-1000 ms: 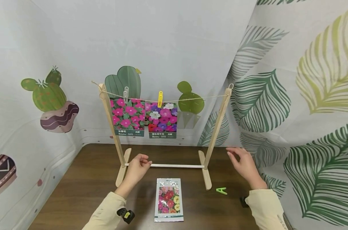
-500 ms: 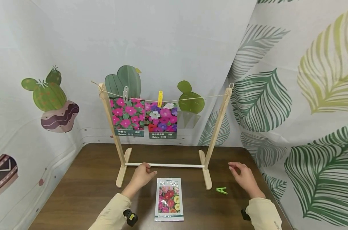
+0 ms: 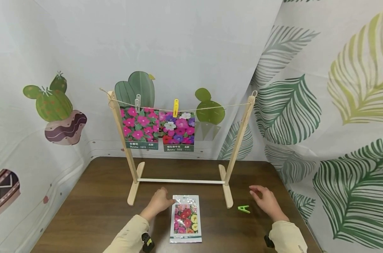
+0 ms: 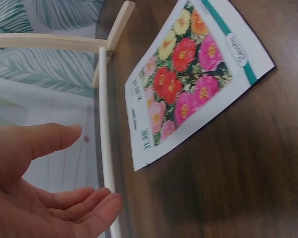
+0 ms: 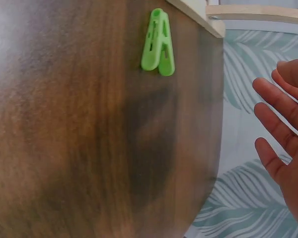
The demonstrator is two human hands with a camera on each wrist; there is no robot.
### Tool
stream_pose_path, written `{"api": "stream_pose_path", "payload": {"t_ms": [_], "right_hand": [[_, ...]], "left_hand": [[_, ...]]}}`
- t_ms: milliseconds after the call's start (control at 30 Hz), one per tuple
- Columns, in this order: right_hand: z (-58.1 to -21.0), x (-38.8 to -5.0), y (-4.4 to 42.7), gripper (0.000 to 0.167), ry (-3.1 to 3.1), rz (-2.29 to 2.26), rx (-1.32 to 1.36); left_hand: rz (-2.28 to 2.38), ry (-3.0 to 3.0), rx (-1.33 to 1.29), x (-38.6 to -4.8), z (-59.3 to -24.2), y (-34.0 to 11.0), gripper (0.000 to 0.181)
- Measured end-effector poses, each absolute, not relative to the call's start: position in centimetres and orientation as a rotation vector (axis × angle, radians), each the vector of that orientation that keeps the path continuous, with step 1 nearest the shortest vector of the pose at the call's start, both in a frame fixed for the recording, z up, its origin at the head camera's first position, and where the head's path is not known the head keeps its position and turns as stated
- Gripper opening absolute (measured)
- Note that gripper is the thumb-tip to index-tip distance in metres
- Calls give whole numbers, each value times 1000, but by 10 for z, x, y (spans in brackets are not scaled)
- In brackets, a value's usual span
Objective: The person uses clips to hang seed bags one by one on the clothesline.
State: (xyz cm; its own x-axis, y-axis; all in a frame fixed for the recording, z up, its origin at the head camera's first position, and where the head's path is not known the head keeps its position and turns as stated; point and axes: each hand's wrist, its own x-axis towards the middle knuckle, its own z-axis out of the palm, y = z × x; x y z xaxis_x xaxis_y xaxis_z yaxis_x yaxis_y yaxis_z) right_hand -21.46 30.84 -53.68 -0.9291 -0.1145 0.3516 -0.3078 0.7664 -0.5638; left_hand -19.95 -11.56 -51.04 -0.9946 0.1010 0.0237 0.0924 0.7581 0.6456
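A seed packet [image 3: 186,219] with a picture of red, pink and yellow flowers lies flat on the table. My left hand [image 3: 160,202] is at the packet's upper left corner; in the left wrist view its thumb and fingers are apart, holding nothing, with a gap to the packet [image 4: 188,74]. To the right, a green clothespin [image 3: 243,209] lies on the table. Beside it hovers my right hand [image 3: 268,203], fingers loosely extended and holding nothing; the right wrist view shows the clothespin [image 5: 158,43] well apart from the fingers.
Behind the packet stands a wooden frame [image 3: 239,140] with a white crossbar [image 3: 185,181] and a string [image 3: 223,107]. From the string hang two flower packets, a pink one [image 3: 140,128] under a grey clothespin [image 3: 137,103] and a mixed-colour one [image 3: 179,131] under a yellow clothespin [image 3: 176,108].
My left hand has come down and right from the crossbar to the packet's corner. My right hand has lowered toward the green clothespin. The hanging packets have stayed put.
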Motion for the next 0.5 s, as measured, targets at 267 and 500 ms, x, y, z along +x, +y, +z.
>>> {"api": "stream_pose_path", "payload": {"t_ms": [267,500], "right_hand": [[-547,-213,310,22,-2728,930,335],[-552,-213,309,29,-2827,988,373]], "left_hand": [[988,2924,151,-196,-522,-110,48],[960,2867,94,-194,-529,-105,60]]}}
